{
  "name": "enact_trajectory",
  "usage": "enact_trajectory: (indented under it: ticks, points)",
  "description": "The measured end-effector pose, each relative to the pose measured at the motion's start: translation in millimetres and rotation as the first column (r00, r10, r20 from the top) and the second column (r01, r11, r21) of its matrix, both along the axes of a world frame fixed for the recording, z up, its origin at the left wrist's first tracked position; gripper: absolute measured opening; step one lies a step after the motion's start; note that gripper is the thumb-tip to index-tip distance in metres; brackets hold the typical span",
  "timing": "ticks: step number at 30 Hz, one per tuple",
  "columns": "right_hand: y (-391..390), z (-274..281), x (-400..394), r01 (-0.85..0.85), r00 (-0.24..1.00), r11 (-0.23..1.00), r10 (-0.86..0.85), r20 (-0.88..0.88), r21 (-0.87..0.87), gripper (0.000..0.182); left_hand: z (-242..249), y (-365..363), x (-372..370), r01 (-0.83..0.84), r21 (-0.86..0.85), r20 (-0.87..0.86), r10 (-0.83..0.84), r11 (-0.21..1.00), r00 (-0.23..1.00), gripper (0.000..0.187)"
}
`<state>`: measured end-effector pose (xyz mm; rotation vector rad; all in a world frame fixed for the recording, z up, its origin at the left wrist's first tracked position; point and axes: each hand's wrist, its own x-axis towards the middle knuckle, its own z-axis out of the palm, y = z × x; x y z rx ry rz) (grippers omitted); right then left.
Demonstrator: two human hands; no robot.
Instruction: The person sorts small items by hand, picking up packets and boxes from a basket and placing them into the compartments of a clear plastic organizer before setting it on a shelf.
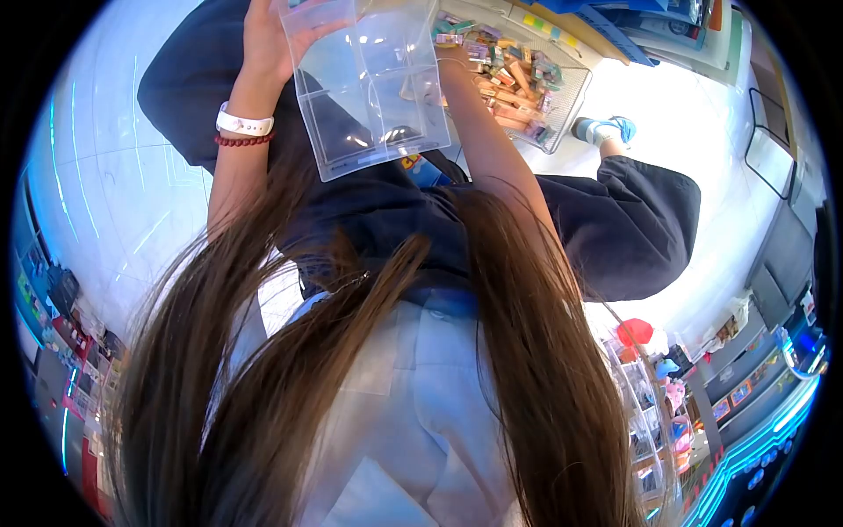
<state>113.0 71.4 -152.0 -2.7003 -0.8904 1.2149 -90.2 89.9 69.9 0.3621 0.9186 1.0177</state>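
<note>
My left hand (274,39) grips the left side of a clear plastic box (373,97) with divided compartments, fingers wrapped round its edge. The box is tilted above my lap, and its compartments look bare apart from reflections. My right arm reaches forward past the box's right side. At its end, my right hand (451,54) is at the left part of a wire basket (571,104); its fingers are hidden, so what they hold does not show. Inside the basket lie many small packaged sticks or tubes (514,83) in orange, pink and green.
A carton (562,31) and blue packages (615,33) stand beyond the basket. A foot in a blue and white shoe (606,132) rests on the pale floor (132,176). Shelves with toys (672,395) are at the lower right. Long hair hangs over my view.
</note>
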Motion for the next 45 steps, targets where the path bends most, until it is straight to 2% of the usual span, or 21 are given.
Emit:
enact_trajectory:
  ticks: [4, 6, 8, 10, 12, 14, 15, 16, 18, 20, 22, 24, 26, 27, 29, 31, 34, 35, 38, 40, 45]
  points:
    - [-14, 9, -8, 0.136, 0.981, 0.99, -0.138, 0.133, 0.025, 0.054, -3, -2, -2, -0.017, 0.006, 0.002, 0.017, 1.0, 1.0, 0.053]
    - [-23, -10, 0, 0.202, 0.937, 0.946, -0.261, 0.23, 0.253, 0.059, -9, -1, -9, -0.016, 0.015, -0.03, 0.016, 1.0, 0.999, 0.053]
    - [-26, -15, 15, 0.272, 0.943, 0.932, -0.308, 0.128, 0.239, 0.065, -11, -3, -11, -0.015, 0.021, -0.06, 0.017, 1.0, 0.998, 0.052]
    - [-22, -10, 38, 0.336, 0.937, 0.915, -0.35, 0.022, 0.225, 0.072, -9, -3, -7, 0.011, 0.039, 0.06, -0.013, 0.999, 0.998, 0.055]
    - [-12, 12, 59, 0.066, 0.983, 0.996, -0.074, -0.167, -0.052, 0.085, -32, -4, -9, -0.024, 0.12, 0.017, 0.022, 0.992, 1.0, 0.055]
    - [-13, 19, 72, 0.039, 0.998, 0.994, -0.044, 0.05, 0.106, 0.077, -19, 1, -5, -0.033, 0.125, -0.018, 0.035, 0.992, 0.999, 0.049]
    - [-10, -23, 96, -0.096, 0.991, 0.99, 0.084, 0.105, 0.108, 0.059, -25, 2, -5, -0.025, 0.119, 0.021, 0.023, 0.993, 1.0, 0.051]
    - [-5, 3, 100, -0.224, 0.965, 0.966, 0.201, 0.171, 0.127, 0.049, -21, 0, -4, 0.047, 0.138, -0.006, -0.046, 0.989, 0.999, 0.053]
    - [-19, 49, 121, -0.442, 0.896, 0.785, 0.406, 0.177, 0.434, 0.045, -17, -5, -1, 0.119, 0.158, -0.037, -0.115, 0.98, 0.993, 0.055]
    - [-27, 74, 141, -0.585, 0.811, 0.537, 0.378, 0.447, 0.607, 0.036, -22, -9, 6, 0.252, 0.126, -0.097, -0.24, 0.96, 0.966, 0.059]
    - [-30, 144, 145, -0.37, 0.928, 0.603, 0.278, 0.249, 0.707, 0.031, -26, -14, 16, 0.306, 0.117, -0.084, -0.297, 0.945, 0.951, 0.057]
    - [-30, 191, 164, -0.347, 0.936, 0.491, 0.241, 0.258, 0.799, 0.042, -19, -21, 30, 0.375, 0.087, -0.073, -0.369, 0.923, 0.927, 0.056]
    - [-21, 259, 152, -0.242, 0.956, 0.244, 0.226, 0.188, 0.939, 0.037, -24, -27, 43, 0.385, 0.078, -0.027, -0.384, 0.92, 0.923, 0.057]
    - [-18, 277, 155, -0.254, 0.929, 0.031, 0.285, 0.235, 0.967, 0.037, -25, -30, 46, 0.392, 0.072, 0.019, -0.394, 0.917, 0.919, 0.059]
    - [-20, 313, 138, -0.102, 0.929, -0.095, 0.346, 0.129, 0.99, 0.041, -31, -37, 58, 0.404, 0.048, 0.051, -0.406, 0.914, 0.912, 0.061]
    - [-31, 333, 115, -0.073, 0.881, -0.06, 0.463, 0.092, 0.996, 0.038, -38, -38, 67, 0.448, 0.001, 0.116, -0.445, 0.894, 0.888, 0.061]
    - [-36, 335, 88, -0.3, 0.771, -0.09, 0.563, 0.297, 0.95, 0.044, -36, -39, 68, 0.498, 0.029, 0.106, -0.498, 0.867, 0.861, 0.062]
    - [-35, 328, 88, -0.386, 0.743, -0.029, 0.583, 0.329, 0.922, 0.045, -38, -41, 66, 0.499, 0.044, 0.089, -0.501, 0.866, 0.861, 0.063]
    - [-38, 309, 80, -0.361, 0.742, 0.053, 0.622, 0.252, 0.931, 0.043, -49, -42, 64, 0.523, 0.034, 0.142, -0.522, 0.852, 0.841, 0.065]
    - [-42, 305, 80, -0.502, 0.68, 0.109, 0.662, 0.315, 0.858, 0.039, -48, -43, 63, 0.525, 0.047, 0.14, -0.526, 0.85, 0.839, 0.067]
    - [-43, 303, 71, -0.482, 0.689, 0.131, 0.668, 0.282, 0.866, 0.036, -39, -44, 63, 0.549, 0.077, 0.07, -0.553, 0.833, 0.83, 0.07]
